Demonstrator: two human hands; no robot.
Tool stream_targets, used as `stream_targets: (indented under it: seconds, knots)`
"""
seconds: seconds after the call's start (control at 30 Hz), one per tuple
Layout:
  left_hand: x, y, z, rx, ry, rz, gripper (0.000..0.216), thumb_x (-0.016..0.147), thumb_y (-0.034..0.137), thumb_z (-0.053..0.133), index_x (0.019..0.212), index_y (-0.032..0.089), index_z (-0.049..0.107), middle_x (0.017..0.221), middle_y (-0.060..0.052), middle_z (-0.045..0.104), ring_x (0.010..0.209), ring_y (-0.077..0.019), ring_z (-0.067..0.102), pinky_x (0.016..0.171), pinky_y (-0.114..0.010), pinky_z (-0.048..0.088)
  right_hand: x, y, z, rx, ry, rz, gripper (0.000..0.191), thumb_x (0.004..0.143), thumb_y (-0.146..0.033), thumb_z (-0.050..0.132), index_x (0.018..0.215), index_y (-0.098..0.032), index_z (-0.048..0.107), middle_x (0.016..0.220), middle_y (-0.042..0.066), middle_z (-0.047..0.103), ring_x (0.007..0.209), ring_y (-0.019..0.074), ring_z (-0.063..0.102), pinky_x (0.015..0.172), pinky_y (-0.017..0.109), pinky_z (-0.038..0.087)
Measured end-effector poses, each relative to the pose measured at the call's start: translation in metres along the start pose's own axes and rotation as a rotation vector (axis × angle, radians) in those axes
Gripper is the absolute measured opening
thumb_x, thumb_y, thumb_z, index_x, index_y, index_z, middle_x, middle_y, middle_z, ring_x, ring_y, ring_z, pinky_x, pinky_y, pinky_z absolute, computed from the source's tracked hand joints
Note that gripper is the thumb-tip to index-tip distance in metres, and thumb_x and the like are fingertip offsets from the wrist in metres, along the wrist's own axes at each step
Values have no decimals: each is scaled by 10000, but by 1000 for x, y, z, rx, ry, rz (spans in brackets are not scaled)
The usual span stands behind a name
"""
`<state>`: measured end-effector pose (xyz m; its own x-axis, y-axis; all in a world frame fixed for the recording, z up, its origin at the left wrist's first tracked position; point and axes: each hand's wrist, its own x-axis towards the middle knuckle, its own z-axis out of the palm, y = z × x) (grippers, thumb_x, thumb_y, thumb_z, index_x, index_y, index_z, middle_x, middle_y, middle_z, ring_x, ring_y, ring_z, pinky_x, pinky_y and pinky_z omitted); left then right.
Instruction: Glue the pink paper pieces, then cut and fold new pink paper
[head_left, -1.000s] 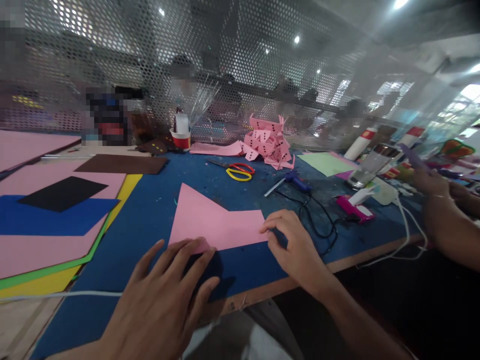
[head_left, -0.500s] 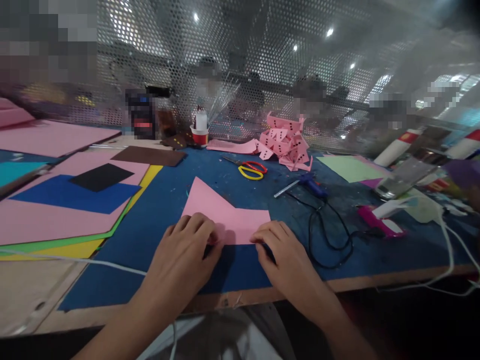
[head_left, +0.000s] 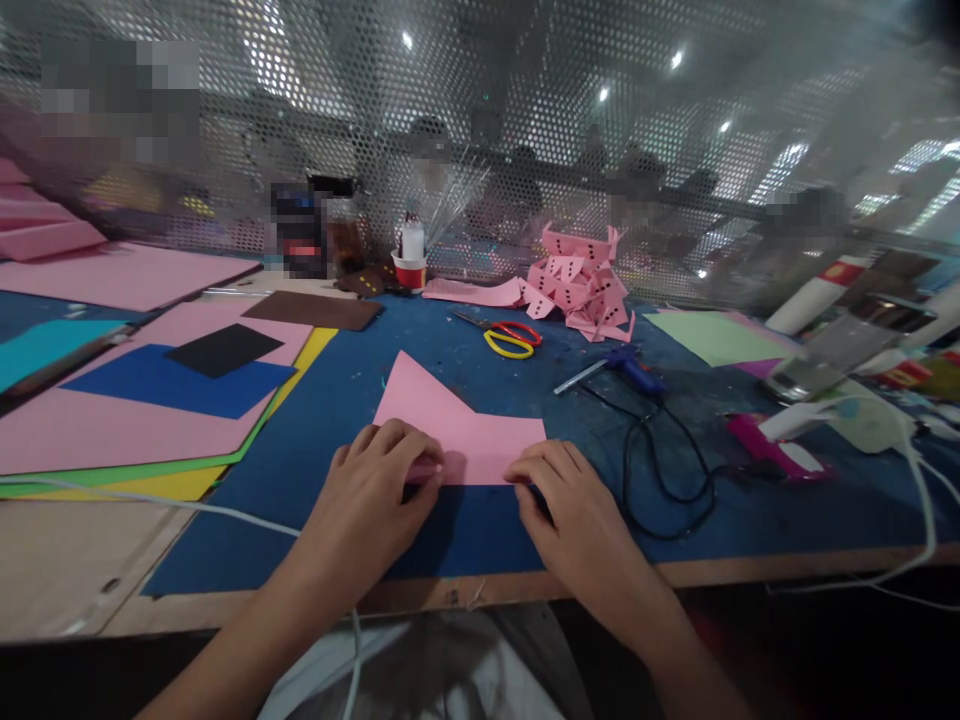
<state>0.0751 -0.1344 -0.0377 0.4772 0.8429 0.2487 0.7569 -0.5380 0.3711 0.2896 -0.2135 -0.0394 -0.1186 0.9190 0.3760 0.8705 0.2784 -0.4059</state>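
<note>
Seeing left hand (head_left: 375, 490) half-curled, palm down, thumb tip close to index fingertip at near edge of pink sheet (head_left: 495, 440). Touching it; firm pinch or light press, can't tell. Likewise right hand (head_left: 566, 500), loosely bent, fingertips on near right corner of same sheet, gap between thumb and fingers. Can't tell about grip there.

Pink sheet in front of torso, between hands, on blue tabletop (head_left: 225, 550), close to wooden front edge (head_left: 420, 595). Peaked at far left, lower and straighter toward right. Tabletop speckled with small scraps.

Just beyond sheet: scissors (head_left: 514, 340) with red and yellow handles. Off to right: blue glue gun (head_left: 637, 375) with looped black cord (head_left: 656, 480), then magenta device (head_left: 780, 450), too blurred to identify.

Over at left: layered pink, green and yellow sheets (head_left: 150, 430), topped by blue piece (head_left: 180, 385), black piece (head_left: 225, 350) and brown strip (head_left: 315, 310).

Along back: red-and-white cup (head_left: 409, 273) beside pile of dotted pink cutouts (head_left: 577, 285); pale green sheet (head_left: 712, 335) farther right.

Behind everything: perforated screen (head_left: 487, 60), with blurred people beyond. Bright ceiling lights (head_left: 677, 60) up top; dim below table.
</note>
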Motion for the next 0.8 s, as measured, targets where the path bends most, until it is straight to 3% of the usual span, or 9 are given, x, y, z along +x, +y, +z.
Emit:
stream_targets:
  seconds: [0.8]
  knots:
    - [-3,-12,-6,-109,14,-15,256,828,171,497,1039,245,623,1121,-51,650,1044,-286,532,890,-440,418,0,4,1,19,0,-17,230,907,-50,503,1011,-224,613,1062,63,624,989,240,556,882,436,467]
